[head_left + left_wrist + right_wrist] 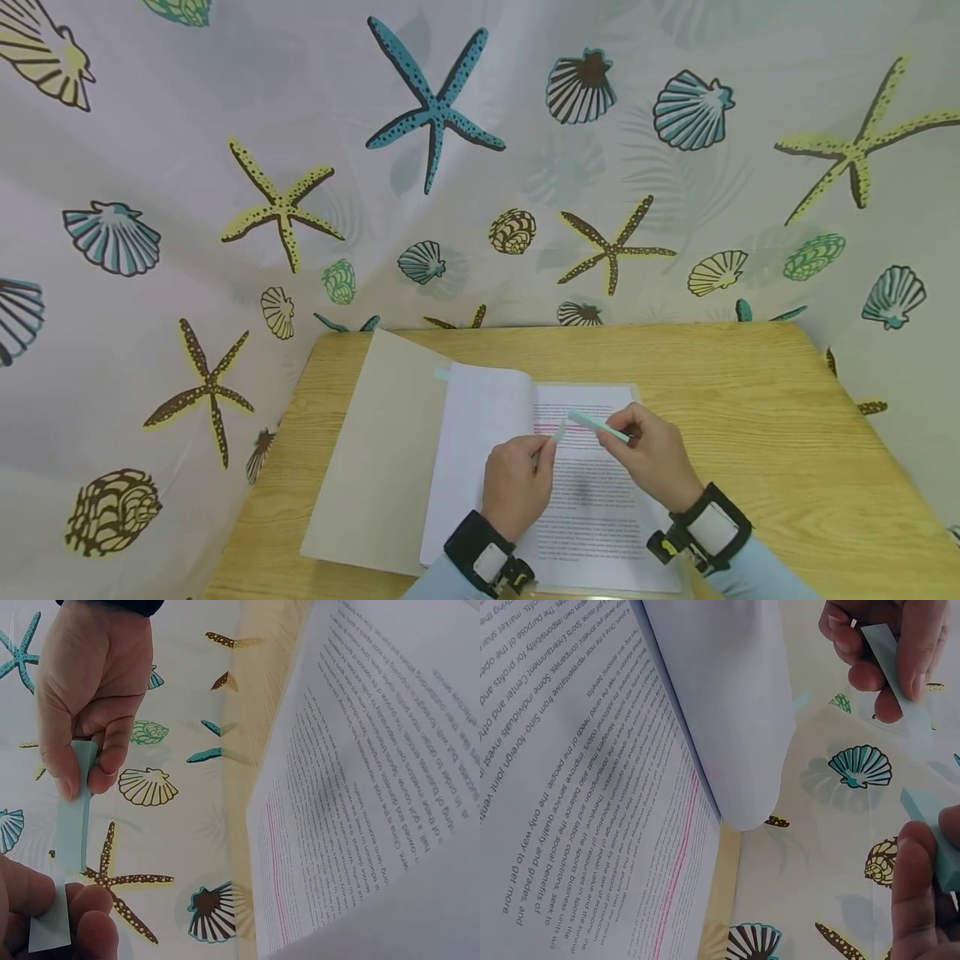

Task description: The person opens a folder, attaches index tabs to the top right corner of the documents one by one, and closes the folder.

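Note:
My right hand (pixel 658 458) grips a slim pad of pale teal sticky notes (pixel 596 424) over the printed page (pixel 581 517). Between the thumb and fingers of my left hand (pixel 516 483) is a single pale teal sticky strip (pixel 51 922). In the right wrist view the pad's thickness shows, and the strip (pixel 891 664) looks thin and partly translucent beyond the fingers. The strip's far end lies close to the pad's end. Below both hands lies an open booklet, with a pink highlighted line (pixel 676 874) across its text.
The booklet's cover (pixel 375 458) is folded out to the left on the wooden table (pixel 787 433). A turned white page (pixel 483 433) curls up beside the text, with a pale blue tab (pixel 442 374) at its edge. A curtain (pixel 480 275) with shells and starfish hangs behind.

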A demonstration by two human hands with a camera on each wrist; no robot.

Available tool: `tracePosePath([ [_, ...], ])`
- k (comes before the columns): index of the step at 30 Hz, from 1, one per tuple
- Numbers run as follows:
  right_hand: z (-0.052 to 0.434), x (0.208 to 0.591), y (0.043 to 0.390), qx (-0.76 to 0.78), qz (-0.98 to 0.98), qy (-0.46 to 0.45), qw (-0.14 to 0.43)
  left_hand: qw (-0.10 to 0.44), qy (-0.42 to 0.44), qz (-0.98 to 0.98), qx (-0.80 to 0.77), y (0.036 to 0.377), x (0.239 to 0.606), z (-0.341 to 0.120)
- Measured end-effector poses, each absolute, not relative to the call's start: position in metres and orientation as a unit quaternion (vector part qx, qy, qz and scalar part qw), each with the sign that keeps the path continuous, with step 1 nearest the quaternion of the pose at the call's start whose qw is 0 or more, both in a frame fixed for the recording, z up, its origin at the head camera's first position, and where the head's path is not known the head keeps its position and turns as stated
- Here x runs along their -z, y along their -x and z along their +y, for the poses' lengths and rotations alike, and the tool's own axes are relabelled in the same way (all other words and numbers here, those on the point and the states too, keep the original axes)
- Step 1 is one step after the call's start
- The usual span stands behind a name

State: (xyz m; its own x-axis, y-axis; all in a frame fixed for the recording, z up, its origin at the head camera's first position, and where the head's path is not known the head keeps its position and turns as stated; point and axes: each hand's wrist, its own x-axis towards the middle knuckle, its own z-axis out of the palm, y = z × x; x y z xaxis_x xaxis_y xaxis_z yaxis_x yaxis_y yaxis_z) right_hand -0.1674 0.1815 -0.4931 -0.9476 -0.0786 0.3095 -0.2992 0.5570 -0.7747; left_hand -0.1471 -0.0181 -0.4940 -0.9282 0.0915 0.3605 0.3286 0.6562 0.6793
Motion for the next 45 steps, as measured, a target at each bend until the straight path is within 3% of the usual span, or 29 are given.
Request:
tracePosePath([
  [5, 0.192, 0.499, 0.17, -0.453, -0.879, -0.091, 0.117, 0.143, 0.111, -0.899, 0.398, 0.146, 0.493, -0.019],
  [18, 0.256, 0.515, 0.194, -0.408, -0.91, 0.058, 0.04, 0.145, 0.107, -0.901, 0.395, 0.146, 0.496, -0.02],
  [28, 0.297, 0.54, 0.211, -0.371, -0.924, 0.084, 0.027, 0.156, 0.114, -0.899, 0.393, 0.148, 0.496, -0.021],
  [45, 0.313, 0.569, 0.222, -0.307, -0.944, 0.122, -0.015, 0.152, 0.115, -0.9, 0.392, 0.149, 0.498, -0.024],
])
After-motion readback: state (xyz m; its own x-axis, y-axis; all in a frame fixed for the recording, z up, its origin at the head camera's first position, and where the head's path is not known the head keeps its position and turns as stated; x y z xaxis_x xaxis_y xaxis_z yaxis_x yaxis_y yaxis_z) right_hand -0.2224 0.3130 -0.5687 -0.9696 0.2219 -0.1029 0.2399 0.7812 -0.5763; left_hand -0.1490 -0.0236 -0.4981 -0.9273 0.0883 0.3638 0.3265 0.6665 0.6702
